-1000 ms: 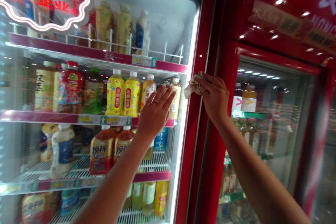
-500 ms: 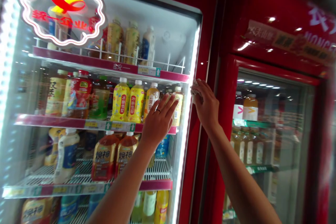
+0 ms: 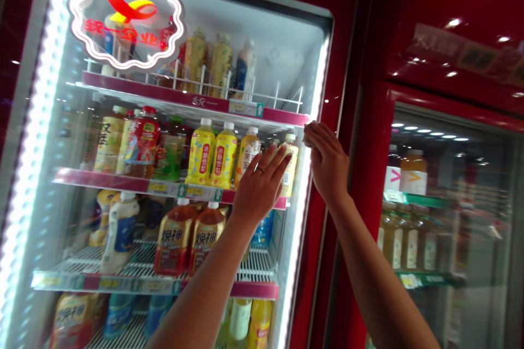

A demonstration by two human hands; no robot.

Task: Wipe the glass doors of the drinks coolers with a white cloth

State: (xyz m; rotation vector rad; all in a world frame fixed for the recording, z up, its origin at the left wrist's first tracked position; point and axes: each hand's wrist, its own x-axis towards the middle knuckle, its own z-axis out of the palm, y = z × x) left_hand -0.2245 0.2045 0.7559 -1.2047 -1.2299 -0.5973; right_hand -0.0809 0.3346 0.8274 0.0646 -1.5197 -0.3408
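Fingers outstretched, my left hand (image 3: 258, 184) lies against the glass door of a lit drinks fridge, in front of the bottles on the second shelf. A ring shows on one of its fingers. To its right, my right hand (image 3: 328, 162) has its fingers bent over a small crumpled whitish cloth (image 3: 308, 137), pressed at the glass's right border by the bright light strip (image 3: 302, 218). Most of the cloth is hidden by the fingers. Behind the glass stand yellow-labelled bottles (image 3: 201, 152) and a paler bottle (image 3: 291, 161), partly covered by my left fingertips.
A red frame (image 3: 344, 38) surrounds the glass. A glowing scalloped sign (image 3: 126, 16) sits at the door's upper left. Lower shelves hold brown-red bottles (image 3: 174, 240). Close by on the right is a second red fridge (image 3: 409, 92) with more bottles.
The view has shifted, so the fridge sits further right in the picture. My right hand has moved slightly up and left against the door with the cloth. My left hand stays at about the same spot.
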